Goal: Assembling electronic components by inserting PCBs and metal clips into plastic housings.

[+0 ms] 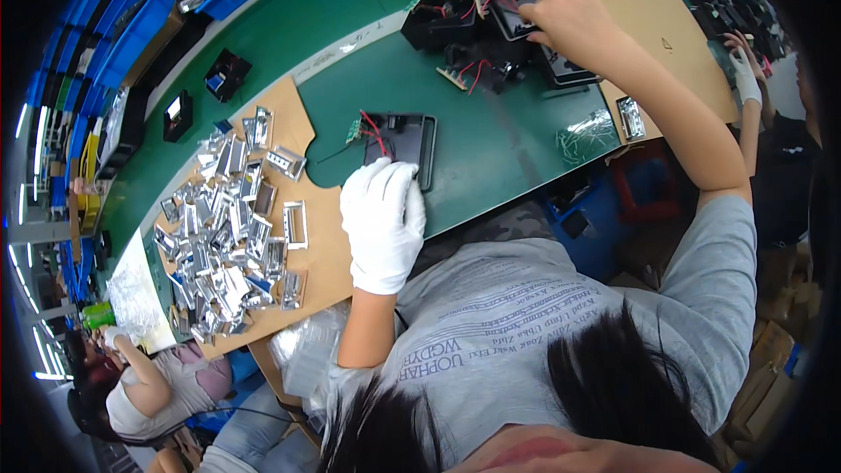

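Observation:
My left hand [383,223], in a white glove, has its fingers curled at the near end of a black plastic housing [427,149]. This housing lies open side up, with red wires [373,130] and a small green circuit board [353,131] at its left. Farther off to the right, my bare right hand [569,22] is closed on the edge of another black housing [515,22] in a cluster of them. More housings [442,19] with red wires and boards lie beside it. The right fingertips are partly hidden.
Many shiny metal frames [232,228] are heaped on a brown board [293,105] at left. Thin clear strips [585,133] lie near the green table's [491,158] front edge. Blue bins [149,26] line the far left. Co-workers sit at left and right, one gloved hand [745,79] showing.

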Demonstrator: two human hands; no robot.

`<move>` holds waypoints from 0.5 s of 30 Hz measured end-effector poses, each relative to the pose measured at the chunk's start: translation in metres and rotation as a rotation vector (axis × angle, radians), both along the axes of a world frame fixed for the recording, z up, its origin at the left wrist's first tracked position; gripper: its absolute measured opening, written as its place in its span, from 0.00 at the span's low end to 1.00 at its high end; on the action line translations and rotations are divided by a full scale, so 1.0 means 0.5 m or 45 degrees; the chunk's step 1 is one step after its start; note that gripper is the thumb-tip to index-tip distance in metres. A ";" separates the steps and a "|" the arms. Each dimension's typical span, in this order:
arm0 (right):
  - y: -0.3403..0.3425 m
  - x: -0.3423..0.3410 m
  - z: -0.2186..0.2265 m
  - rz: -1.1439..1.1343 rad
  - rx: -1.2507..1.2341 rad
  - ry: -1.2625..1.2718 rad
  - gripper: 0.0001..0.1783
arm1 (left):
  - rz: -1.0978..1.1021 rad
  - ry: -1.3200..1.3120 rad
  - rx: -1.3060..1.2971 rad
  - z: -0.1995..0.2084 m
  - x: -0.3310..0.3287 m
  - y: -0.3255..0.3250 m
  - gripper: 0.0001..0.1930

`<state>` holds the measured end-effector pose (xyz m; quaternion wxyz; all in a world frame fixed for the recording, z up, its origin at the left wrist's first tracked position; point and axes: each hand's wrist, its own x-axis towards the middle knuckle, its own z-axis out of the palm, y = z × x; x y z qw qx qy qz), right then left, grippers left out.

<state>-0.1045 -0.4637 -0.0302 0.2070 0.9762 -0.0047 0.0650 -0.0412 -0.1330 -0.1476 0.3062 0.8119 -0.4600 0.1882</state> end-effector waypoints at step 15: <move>0.203 0.010 -0.127 0.342 1.063 -0.377 0.11 | -0.122 0.000 0.036 0.035 -0.033 0.010 0.14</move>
